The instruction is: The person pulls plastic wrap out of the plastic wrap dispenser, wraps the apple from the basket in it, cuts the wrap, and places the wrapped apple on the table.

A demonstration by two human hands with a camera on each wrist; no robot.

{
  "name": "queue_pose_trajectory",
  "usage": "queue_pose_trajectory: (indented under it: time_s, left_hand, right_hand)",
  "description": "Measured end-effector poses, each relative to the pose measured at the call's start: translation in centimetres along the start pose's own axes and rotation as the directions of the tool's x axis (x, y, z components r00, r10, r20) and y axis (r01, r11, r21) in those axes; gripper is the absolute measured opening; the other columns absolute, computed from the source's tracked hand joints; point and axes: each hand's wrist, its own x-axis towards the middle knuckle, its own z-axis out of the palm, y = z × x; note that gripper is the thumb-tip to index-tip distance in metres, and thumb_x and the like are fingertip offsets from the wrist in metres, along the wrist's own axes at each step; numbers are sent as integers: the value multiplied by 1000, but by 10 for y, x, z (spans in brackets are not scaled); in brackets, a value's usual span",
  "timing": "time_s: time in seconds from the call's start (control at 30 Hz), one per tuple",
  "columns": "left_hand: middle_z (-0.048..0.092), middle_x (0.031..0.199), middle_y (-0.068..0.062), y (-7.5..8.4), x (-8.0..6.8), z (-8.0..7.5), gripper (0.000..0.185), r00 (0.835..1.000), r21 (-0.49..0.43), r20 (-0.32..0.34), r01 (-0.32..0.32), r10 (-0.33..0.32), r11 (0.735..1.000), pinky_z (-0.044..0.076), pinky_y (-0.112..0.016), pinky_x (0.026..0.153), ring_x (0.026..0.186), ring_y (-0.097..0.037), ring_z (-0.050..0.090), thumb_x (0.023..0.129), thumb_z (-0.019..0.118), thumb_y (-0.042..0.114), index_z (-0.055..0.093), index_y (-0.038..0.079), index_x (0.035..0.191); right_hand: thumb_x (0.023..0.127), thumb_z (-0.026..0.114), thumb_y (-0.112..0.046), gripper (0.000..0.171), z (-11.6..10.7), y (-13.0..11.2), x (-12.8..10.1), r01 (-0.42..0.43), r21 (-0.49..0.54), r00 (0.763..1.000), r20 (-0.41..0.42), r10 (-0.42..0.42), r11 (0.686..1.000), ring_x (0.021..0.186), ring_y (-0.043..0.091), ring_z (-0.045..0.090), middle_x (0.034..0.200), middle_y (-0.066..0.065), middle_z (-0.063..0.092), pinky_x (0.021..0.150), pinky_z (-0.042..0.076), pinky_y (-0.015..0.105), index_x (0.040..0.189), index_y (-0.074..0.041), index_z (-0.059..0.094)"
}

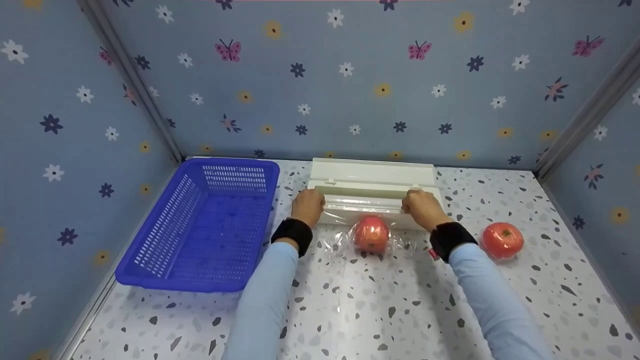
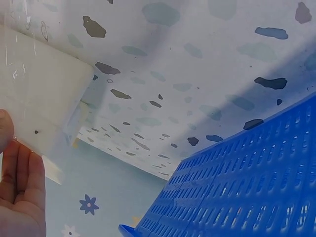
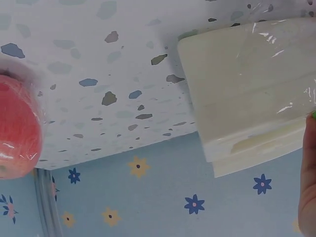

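An open white cling film dispenser point(image 1: 375, 172) lies at the back of the table, a film roll point(image 1: 362, 201) inside it. Clear cling film point(image 1: 337, 242) stretches from the roll toward the front, around and under an apple point(image 1: 371, 234) just before the box. At the box's left end, my left hand point(image 1: 308, 206) pinches the film between thumb and curled fingers point(image 2: 34, 180). My right hand point(image 1: 422, 207) grips the film at the right end, knuckles up; its fingertips are mostly outside the right wrist view.
A blue perforated basket point(image 1: 215, 235) stands on the left. Another apple point(image 1: 502, 241), shiny with wrap, sits to the right of my right wrist. Patterned panels point(image 1: 340, 75) enclose the speckled table point(image 1: 360, 310) at the back and sides.
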Motion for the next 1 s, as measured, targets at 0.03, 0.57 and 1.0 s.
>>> queue_pose_trajectory:
  time_s: [0.03,0.57,1.0]
  left_hand:
    - [69,82,-13,0,-1,1,14,1000,-4,2,-8,8,1000,53,-40,67,79,-30,63,76,62,-2,73,5,76]
    - [69,84,-14,-9,6,-8,13,1000,-4,19,13,-13,1000,53,-41,68,81,-31,63,76,62,-1,73,6,78]
    - [70,85,-14,-1,4,4,15,1000,-72,-7,16,-17,997,53,-39,71,82,-30,64,76,62,-3,74,4,80]
  right_hand:
    - [65,67,7,9,0,1,-2,-4,3,1000,3,4,1000,61,28,58,67,11,58,55,48,40,62,-1,65]
    - [63,62,12,10,-14,34,-22,-44,-57,998,-49,41,997,58,26,55,66,12,56,53,45,41,63,1,63]
    - [69,58,10,13,-13,41,-47,-176,43,980,-83,179,983,70,31,60,74,14,60,61,50,42,72,2,67]
